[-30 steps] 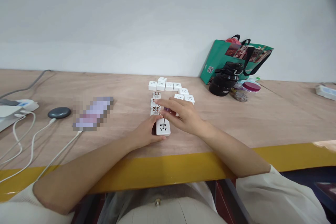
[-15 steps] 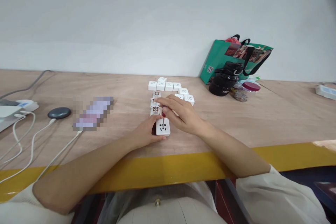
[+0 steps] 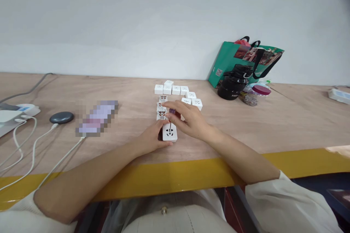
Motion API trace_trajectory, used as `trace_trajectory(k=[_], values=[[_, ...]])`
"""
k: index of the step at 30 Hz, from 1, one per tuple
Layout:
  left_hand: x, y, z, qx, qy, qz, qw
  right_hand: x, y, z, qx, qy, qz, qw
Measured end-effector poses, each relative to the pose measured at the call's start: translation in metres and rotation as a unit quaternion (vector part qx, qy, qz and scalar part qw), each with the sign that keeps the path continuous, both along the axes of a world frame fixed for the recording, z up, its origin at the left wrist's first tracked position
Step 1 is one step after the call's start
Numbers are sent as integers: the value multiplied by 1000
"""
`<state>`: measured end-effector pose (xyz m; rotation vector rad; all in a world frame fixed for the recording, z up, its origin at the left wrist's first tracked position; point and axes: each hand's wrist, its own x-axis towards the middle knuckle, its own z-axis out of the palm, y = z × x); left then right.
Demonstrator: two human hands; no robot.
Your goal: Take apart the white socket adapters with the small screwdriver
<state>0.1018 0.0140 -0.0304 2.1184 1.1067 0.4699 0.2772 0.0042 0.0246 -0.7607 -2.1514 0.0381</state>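
A white socket lies face up near the table's front edge. My left hand grips it from the left, thumb and fingers on its sides. Above it my right hand has its fingers round the dark reddish handle of a screwdriver. The screwdriver stands upright, its tip at the middle of the socket's face. Just behind the socket, open socket shells with copper-coloured parts inside form a short column. Several closed white sockets sit farther back, some partly hidden behind my right hand.
To the left lie a blurred-out phone on a cable, a dark round device and a white power strip. A black flask, a green bag and a jar with a dark red lid stand back right.
The fingers of my right hand have opened a little around the screwdriver handle, showing more of it. My left hand and the socket have stayed in place.
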Motion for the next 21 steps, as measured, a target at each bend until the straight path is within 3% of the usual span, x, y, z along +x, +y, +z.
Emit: trace_trajectory(k=[21], values=[[-1, 0, 4, -2, 36, 3, 999, 3, 2, -3, -85, 29, -19, 996]])
